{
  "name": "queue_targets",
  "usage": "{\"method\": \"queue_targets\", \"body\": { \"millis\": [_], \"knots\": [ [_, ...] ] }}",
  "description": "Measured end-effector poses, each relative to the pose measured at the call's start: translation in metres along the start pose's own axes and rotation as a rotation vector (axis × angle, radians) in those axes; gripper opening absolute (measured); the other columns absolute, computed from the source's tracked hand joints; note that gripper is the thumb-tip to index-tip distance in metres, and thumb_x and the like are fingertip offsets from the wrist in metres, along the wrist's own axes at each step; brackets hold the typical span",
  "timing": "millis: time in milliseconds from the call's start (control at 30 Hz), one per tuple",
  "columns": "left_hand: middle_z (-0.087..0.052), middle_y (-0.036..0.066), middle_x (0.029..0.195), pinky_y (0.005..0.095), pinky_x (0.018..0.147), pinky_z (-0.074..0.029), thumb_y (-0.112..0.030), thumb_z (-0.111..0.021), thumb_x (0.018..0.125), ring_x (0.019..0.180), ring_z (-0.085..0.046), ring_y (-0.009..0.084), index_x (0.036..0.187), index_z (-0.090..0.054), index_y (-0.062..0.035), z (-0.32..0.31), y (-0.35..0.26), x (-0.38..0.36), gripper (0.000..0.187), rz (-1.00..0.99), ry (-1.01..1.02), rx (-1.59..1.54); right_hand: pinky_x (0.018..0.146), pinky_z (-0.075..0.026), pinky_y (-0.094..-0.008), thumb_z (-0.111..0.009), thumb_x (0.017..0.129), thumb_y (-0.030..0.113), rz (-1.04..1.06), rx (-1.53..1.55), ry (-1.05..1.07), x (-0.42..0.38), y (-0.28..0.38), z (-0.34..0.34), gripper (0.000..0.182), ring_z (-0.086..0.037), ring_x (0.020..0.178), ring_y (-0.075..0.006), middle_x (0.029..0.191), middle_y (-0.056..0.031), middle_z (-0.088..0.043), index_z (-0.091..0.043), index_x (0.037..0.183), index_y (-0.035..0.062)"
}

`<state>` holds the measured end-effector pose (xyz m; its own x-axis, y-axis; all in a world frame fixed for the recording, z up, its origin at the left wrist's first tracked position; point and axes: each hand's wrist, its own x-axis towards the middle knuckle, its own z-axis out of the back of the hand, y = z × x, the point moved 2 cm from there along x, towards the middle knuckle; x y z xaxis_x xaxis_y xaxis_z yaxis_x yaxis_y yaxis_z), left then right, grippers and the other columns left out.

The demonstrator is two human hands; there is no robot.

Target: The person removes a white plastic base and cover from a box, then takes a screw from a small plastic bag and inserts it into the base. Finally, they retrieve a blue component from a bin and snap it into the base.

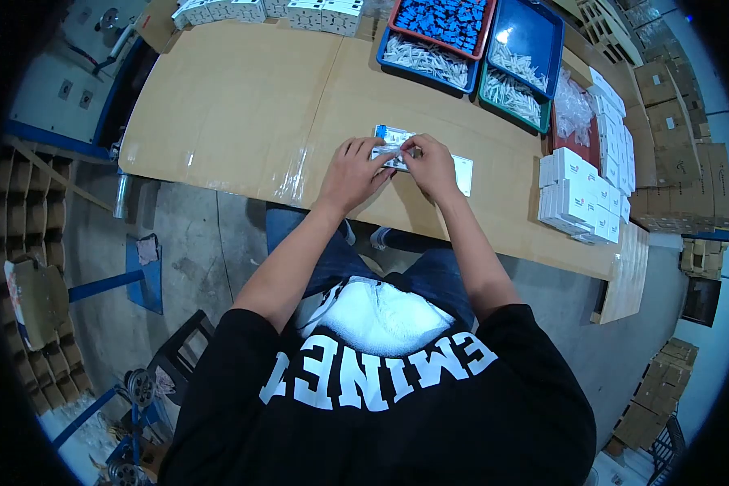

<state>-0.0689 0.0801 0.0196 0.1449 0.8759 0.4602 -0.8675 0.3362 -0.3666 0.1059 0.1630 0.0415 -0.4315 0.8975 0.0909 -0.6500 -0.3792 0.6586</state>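
Note:
On the cardboard-covered table in front of me lies a small blue-and-white box, with clear plastic and small pale parts over it. My left hand is bent round the box's left side, its thumb and forefinger at the plastic. The fingertips of my right hand are pinched together above the box's right end; what they hold is too small to name. A flat white piece sticks out beyond my right wrist, partly covered by it.
At the back stand a red tray of blue parts, a blue tray of white parts, another blue tray and a green tray. White boxes are stacked on the right, and more white boxes at the far edge.

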Motion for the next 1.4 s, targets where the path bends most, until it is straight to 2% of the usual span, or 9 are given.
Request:
{"method": "queue_targets", "body": {
  "millis": [167, 333, 500, 633, 800, 1033, 1233, 1300, 1400],
  "knots": [
    [-0.062, 0.008, 0.118, 0.0445, 0.100, -0.046, -0.027, -0.077, 0.088, 0.112, -0.058, 0.0301, 0.113, -0.070, -0.0148, 0.001, 0.000, 0.001, 0.029, -0.029, -0.045, -0.038, 0.080, -0.056, -0.0440, -0.071, 0.086, 0.019, 0.036, -0.119, 0.106, 0.002, 0.010, 0.008, 0.014, -0.071, 0.092, -0.0335, 0.100, -0.0108, -0.073, -0.074, 0.094, 0.0081],
    [-0.063, 0.007, 0.117, 0.0441, 0.099, -0.046, -0.027, -0.077, 0.088, 0.111, -0.059, 0.0290, 0.114, -0.071, -0.0157, 0.001, 0.000, 0.001, 0.029, -0.016, -0.041, -0.041, 0.082, -0.056, -0.0444, -0.072, 0.086, 0.023, 0.047, -0.168, 0.170, 0.008, 0.001, 0.011, 0.017, -0.071, 0.094, -0.0330, 0.101, -0.0107, -0.073, -0.075, 0.094, 0.0088],
    [-0.063, 0.007, 0.116, 0.0442, 0.098, -0.047, -0.027, -0.078, 0.088, 0.111, -0.059, 0.0288, 0.114, -0.072, -0.0161, 0.001, -0.001, 0.001, 0.029, -0.009, -0.049, -0.034, 0.085, -0.056, -0.0440, -0.076, 0.083, 0.022, -0.109, -0.171, 0.224, 0.013, 0.002, 0.009, 0.016, -0.072, 0.096, -0.0324, 0.103, -0.0102, -0.074, -0.077, 0.095, 0.0112],
    [-0.064, 0.007, 0.117, 0.0443, 0.099, -0.047, -0.026, -0.078, 0.087, 0.113, -0.059, 0.0290, 0.113, -0.072, -0.0160, 0.000, -0.001, 0.000, 0.029, -0.006, -0.048, -0.050, 0.086, -0.056, -0.0447, -0.076, 0.082, 0.020, -0.110, -0.220, 0.233, 0.016, 0.004, 0.008, 0.013, -0.072, 0.095, -0.0324, 0.102, -0.0107, -0.073, -0.078, 0.092, 0.0117],
    [-0.064, 0.007, 0.119, 0.0439, 0.100, -0.048, -0.024, -0.078, 0.086, 0.113, -0.059, 0.0291, 0.114, -0.072, -0.0155, 0.002, -0.001, 0.000, 0.030, -0.014, -0.026, -0.047, 0.078, -0.057, -0.0474, -0.070, 0.082, 0.013, 0.048, -0.456, 0.100, 0.018, 0.007, -0.002, 0.009, -0.073, 0.088, -0.0347, 0.097, -0.0119, -0.071, -0.076, 0.086, 0.0093],
    [-0.064, 0.007, 0.121, 0.0438, 0.101, -0.047, -0.023, -0.077, 0.085, 0.114, -0.059, 0.0295, 0.111, -0.072, -0.0133, 0.003, 0.001, 0.001, 0.028, -0.008, -0.019, -0.054, 0.076, -0.057, -0.0483, -0.066, 0.084, 0.015, 0.154, -0.483, 0.142, 0.017, 0.009, 0.001, 0.011, -0.073, 0.085, -0.0348, 0.094, -0.0129, -0.071, -0.075, 0.083, 0.0079],
    [-0.065, 0.007, 0.124, 0.0429, 0.103, -0.046, -0.024, -0.078, 0.086, 0.117, -0.059, 0.0292, 0.113, -0.071, -0.0140, 0.004, 0.001, 0.001, 0.030, -0.056, -0.004, -0.049, 0.078, -0.057, -0.0467, -0.067, 0.083, 0.016, 0.131, -0.484, 0.194, 0.019, 0.016, 0.009, 0.011, -0.073, 0.088, -0.0333, 0.094, -0.0126, -0.074, -0.075, 0.086, 0.0094],
    [-0.065, 0.007, 0.124, 0.0430, 0.103, -0.046, -0.025, -0.078, 0.086, 0.118, -0.059, 0.0288, 0.115, -0.070, -0.0143, 0.004, 0.001, 0.000, 0.032, -0.072, -0.006, -0.052, 0.078, -0.057, -0.0461, -0.068, 0.083, 0.016, -0.020, -0.363, 0.220, 0.019, 0.018, 0.013, 0.010, -0.074, 0.090, -0.0323, 0.093, -0.0118, -0.075, -0.075, 0.088, 0.0103],
    [-0.065, 0.008, 0.124, 0.0430, 0.103, -0.047, -0.026, -0.078, 0.086, 0.118, -0.060, 0.0279, 0.118, -0.068, -0.0128, 0.003, -0.001, 0.002, 0.036, -0.046, -0.005, -0.076, 0.078, -0.057, -0.0457, -0.068, 0.083, 0.015, -0.027, -0.384, 0.228, 0.018, 0.017, 0.013, 0.010, -0.074, 0.090, -0.0321, 0.091, -0.0121, -0.076, -0.075, 0.089, 0.0113]
  ]
}}
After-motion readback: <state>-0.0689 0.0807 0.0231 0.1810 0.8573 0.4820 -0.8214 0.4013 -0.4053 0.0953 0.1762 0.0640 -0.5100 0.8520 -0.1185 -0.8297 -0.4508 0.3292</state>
